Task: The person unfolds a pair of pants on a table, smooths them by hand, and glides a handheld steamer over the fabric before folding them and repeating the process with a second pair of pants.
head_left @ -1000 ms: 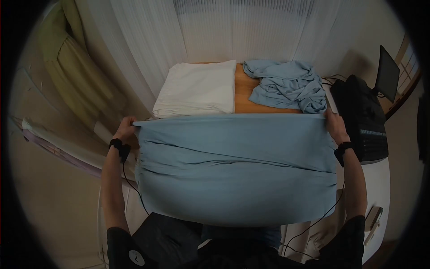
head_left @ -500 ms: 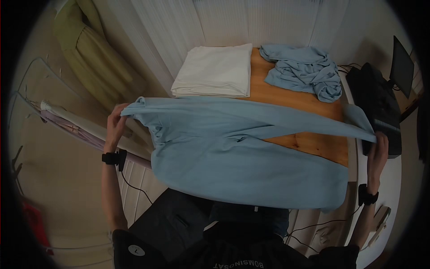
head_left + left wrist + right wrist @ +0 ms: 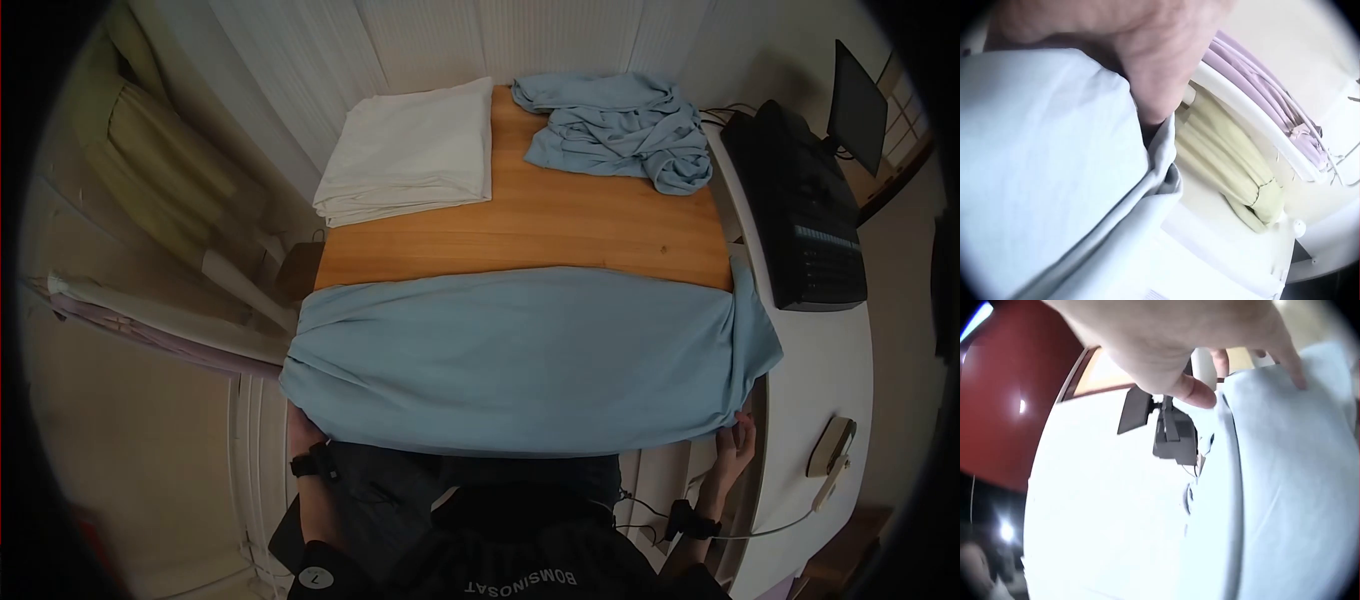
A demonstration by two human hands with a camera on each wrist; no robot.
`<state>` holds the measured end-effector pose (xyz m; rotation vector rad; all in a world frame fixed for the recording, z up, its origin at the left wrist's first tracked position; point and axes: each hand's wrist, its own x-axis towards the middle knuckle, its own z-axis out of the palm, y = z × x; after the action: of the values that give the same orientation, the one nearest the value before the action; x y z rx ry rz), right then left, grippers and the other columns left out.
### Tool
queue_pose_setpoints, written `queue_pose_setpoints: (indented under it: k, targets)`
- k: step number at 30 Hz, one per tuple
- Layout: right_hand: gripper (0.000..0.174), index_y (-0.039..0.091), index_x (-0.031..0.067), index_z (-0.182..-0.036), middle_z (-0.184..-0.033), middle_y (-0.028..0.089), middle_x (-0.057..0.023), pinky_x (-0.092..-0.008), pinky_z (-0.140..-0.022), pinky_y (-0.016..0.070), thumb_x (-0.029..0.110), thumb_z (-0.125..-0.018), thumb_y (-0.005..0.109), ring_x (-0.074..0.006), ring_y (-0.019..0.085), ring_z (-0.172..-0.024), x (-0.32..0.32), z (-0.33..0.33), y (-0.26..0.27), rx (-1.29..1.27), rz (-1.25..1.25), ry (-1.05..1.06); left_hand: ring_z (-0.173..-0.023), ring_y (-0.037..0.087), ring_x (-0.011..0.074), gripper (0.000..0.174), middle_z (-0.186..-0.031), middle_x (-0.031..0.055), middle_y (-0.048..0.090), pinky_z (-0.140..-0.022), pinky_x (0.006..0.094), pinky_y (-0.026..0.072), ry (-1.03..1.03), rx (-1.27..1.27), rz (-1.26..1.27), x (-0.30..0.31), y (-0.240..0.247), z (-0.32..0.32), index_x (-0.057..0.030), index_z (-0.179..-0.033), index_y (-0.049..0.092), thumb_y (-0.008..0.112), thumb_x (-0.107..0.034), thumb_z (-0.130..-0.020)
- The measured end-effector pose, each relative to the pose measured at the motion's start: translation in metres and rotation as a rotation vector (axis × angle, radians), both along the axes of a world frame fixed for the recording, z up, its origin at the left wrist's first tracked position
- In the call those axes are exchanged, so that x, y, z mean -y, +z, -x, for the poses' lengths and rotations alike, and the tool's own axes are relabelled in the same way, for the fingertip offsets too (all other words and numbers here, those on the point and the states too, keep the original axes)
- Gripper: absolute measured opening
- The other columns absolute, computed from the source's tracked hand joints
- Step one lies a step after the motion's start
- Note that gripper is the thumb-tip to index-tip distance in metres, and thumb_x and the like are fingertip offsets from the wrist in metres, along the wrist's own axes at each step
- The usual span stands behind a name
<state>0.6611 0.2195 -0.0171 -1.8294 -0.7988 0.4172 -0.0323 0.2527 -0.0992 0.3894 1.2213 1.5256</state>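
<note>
Light blue trousers (image 3: 520, 355) lie folded lengthwise along the near side of the wooden table (image 3: 500, 235). My left hand (image 3: 303, 430) grips their near left corner. In the left wrist view, the cloth (image 3: 1047, 169) bunches where the thumb of that hand (image 3: 1160, 56) tucks in, and the fingertips are hidden behind it. At the near right corner is my right hand (image 3: 735, 455), its fingers spread. From the right wrist view, one fingertip of the right hand (image 3: 1179, 337) touches the top of the cloth (image 3: 1297, 475), while the thumb stands apart beside the edge.
A folded white cloth (image 3: 410, 145) lies at the back left, and a crumpled blue garment (image 3: 625, 130) at the back right. On the white side table (image 3: 810, 370) to the right stand a black machine (image 3: 800, 220) and a power strip (image 3: 830, 455). Clothes (image 3: 160, 325) hang at left.
The far trouser leg has come down over the near one. Both hands have moved from the far edge to the near corners; the right hand has let go of the trouser leg's end.
</note>
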Motion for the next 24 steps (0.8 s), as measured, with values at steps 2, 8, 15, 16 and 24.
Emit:
queue_pose_setpoints:
  k: [2, 8, 15, 16, 24]
  targets:
    - [0.059, 0.048, 0.0126, -0.139, -0.148, 0.039, -0.0142, -0.0582, -0.107, 0.0386, 0.041, -0.09, 0.064, -0.0404, 0.042, -0.134, 0.016, -0.023, -0.026, -0.701, -0.068, -0.101, -0.138, 0.044, 0.0298, 0.079, -0.154, 0.0124, 0.04, -0.112, 0.0422, 0.0387, 0.059, 0.162, 0.12, 0.006, -0.015, 0.012, -0.0068, -0.154, 0.031, 0.05, -0.058, -0.098]
    - [0.086, 0.028, 0.0117, -0.155, -0.157, 0.025, -0.018, -0.0601, -0.109, 0.0362, 0.059, -0.091, 0.061, -0.0453, 0.035, -0.139, 0.006, 0.0, 0.001, -0.92, 0.076, -0.087, -0.141, 0.041, 0.0312, 0.062, -0.154, 0.0099, 0.043, -0.115, 0.048, 0.0331, 0.17, 0.127, 0.054, -0.012, 0.028, 0.018, -0.0062, -0.149, 0.041, 0.045, -0.046, -0.102]
    - [0.066, 0.051, -0.0015, -0.14, -0.133, 0.058, -0.0146, -0.0328, -0.094, 0.047, 0.03, -0.089, 0.077, -0.0214, 0.057, -0.115, -0.036, -0.011, 0.007, -0.266, -0.083, -0.09, -0.14, 0.041, 0.0311, 0.061, -0.153, 0.0106, 0.045, -0.116, 0.0474, 0.0316, 0.245, 0.467, 0.099, -0.041, 0.068, 0.041, -0.0046, -0.146, 0.046, 0.049, -0.046, -0.102]
    - [0.052, 0.059, -0.0044, -0.128, -0.122, 0.063, -0.0141, -0.0319, -0.092, 0.0475, 0.026, -0.09, 0.075, -0.0191, 0.059, -0.108, -0.041, -0.019, -0.005, -0.169, -0.012, -0.085, -0.14, 0.041, 0.0311, 0.061, -0.153, 0.0106, 0.045, -0.116, 0.0474, 0.0316, 0.236, 0.468, 0.094, -0.045, 0.068, 0.045, -0.0046, -0.146, 0.046, 0.049, -0.046, -0.102]
    - [0.031, 0.071, -0.0102, -0.105, -0.09, 0.073, -0.0101, -0.0276, -0.076, 0.0508, 0.019, -0.095, 0.068, -0.0126, 0.064, -0.082, -0.048, -0.031, 0.001, 0.062, -0.087, -0.173, -0.124, 0.056, 0.022, 0.049, -0.135, 0.0107, 0.06, -0.108, 0.0365, 0.0415, 0.065, -0.423, -0.147, -0.036, 0.162, 0.066, 0.0041, -0.135, 0.055, 0.058, -0.032, -0.102]
